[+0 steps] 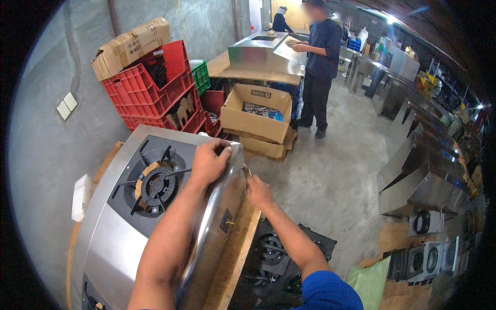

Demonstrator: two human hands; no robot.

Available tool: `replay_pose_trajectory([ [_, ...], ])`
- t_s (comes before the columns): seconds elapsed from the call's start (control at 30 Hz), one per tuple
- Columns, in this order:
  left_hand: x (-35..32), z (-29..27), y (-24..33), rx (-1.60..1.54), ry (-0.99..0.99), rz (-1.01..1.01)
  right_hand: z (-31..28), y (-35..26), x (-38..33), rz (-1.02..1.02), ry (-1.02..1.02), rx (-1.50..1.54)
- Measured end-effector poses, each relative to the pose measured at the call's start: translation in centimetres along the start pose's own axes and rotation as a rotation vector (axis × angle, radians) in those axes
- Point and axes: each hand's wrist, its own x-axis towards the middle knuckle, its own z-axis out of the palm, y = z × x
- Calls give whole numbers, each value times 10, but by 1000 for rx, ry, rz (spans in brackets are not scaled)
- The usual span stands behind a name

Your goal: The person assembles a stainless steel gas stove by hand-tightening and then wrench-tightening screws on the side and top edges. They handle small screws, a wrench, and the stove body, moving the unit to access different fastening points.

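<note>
Brown carton (130,45) atop red crates (150,88); open brown box (257,120) on floor.

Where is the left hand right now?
In the head view, the left hand grips the far edge of the steel gas stove, beside its burner, left of the right hand.

I see even, dimmish light; ceiling lamps (391,19) glare top right, fisheye rim bends black, far benches perhaps blurred.

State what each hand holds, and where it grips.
Left hand grips the steel gas stove at its far right corner. Right hand pinches something small beside that edge; cannot tell what.
</note>
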Motion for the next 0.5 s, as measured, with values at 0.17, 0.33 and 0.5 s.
replay_pose_trajectory([
  [0.17,1,1,-1,14,3,-14,-3,-3,7,70,-137,-83],
  [0.33,3,5,-6,9,-3,-38,3,-24,-4,143,-139,37],
  [0.5,4,6,-8,72,26,41,-1,-47,2,244,-40,478],
])
